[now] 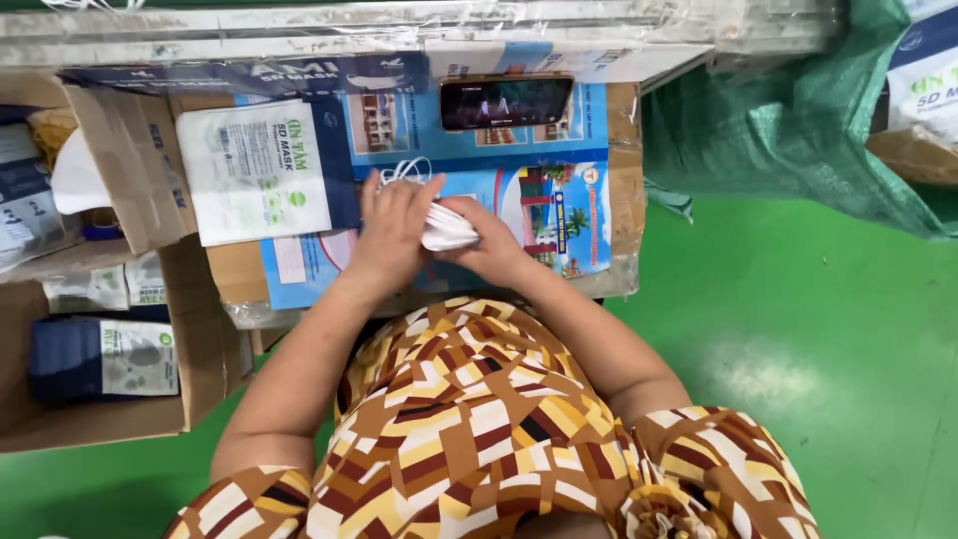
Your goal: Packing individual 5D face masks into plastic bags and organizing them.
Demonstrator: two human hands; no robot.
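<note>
At nine o'clock I see an open brown cardboard box (pixel 95 384) of packets. Next, a flat white printed plastic pouch (pixel 254 170) lies on the poster-covered tabletop (pixel 559 215). My left hand (pixel 391 228) presses flat on the stack of white face masks (pixel 444 228); my right hand (pixel 491 248) grips its underside. At twelve o'clock rests a black smartphone (pixel 506 101).

Two bare hands show, the left hand (pixel 391 222) and the right hand (pixel 489 245), meeting on one stack of white face masks (pixel 444 228). One black smartphone (pixel 506 102) lies beyond that stack. One flat white printed mask pouch (pixel 254 170) rests left of the stack. Two open brown cardboard boxes (pixel 205 349) stand further left. One green woven sack (pixel 798 130) sits right of the stack.
</note>
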